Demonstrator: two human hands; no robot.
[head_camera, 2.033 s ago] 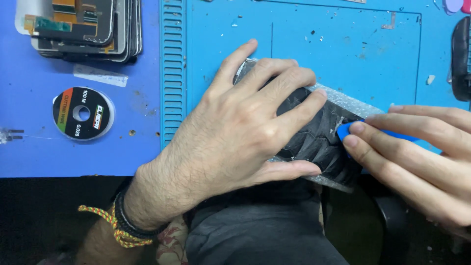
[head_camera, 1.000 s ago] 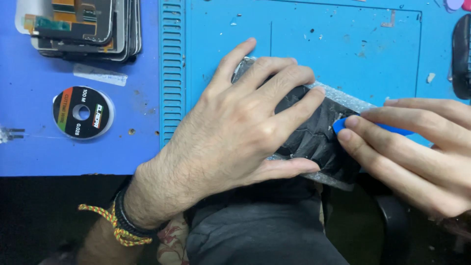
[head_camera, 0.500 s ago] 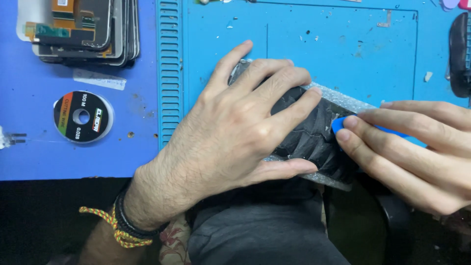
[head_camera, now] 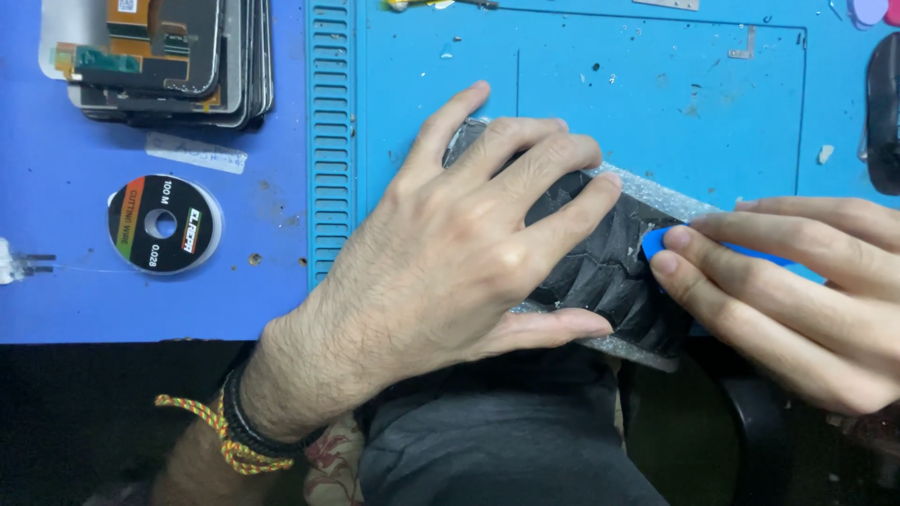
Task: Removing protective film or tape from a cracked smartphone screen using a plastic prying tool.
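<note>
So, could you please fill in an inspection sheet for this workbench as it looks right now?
Surface: blue ribbed work mat on a blue table, speckled with small debris.
Job's things: flat black cracked panel on bubble wrap; blue plastic pick at its right end.
Clutter: stack of screen panels, round wire spool, strip of tape.
Hands: left hand pressed flat on the panel; right hand pinching the pick.
Cables: thin wire running left from the spool.
Surroundings: dark trousers below the table edge.
</note>
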